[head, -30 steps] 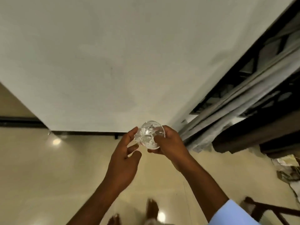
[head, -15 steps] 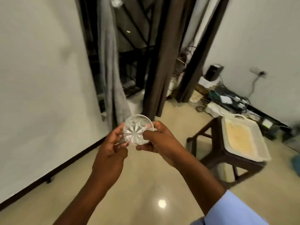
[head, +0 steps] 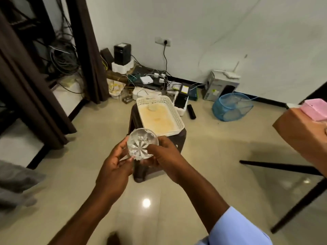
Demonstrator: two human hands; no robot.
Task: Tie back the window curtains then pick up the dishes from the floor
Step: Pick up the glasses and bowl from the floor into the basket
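A small cut-glass bowl is held at chest height between both hands. My left hand grips its left rim with curled fingers. My right hand holds its right side, thumb over the edge. Ahead, a white perforated tray lies on a dark brown plastic stool, and a small clear dish sits in the tray's far end. Dark brown curtains hang at the left by the window.
Cables, adapters and a black speaker clutter the floor by the far wall. A blue mesh basket lies to the right. A table with black legs and a pink box stands at the right edge. Grey cloth lies at left.
The view has swung right from the wall and window to the stool and tray. Both hands kept hold of the glass bowl throughout.
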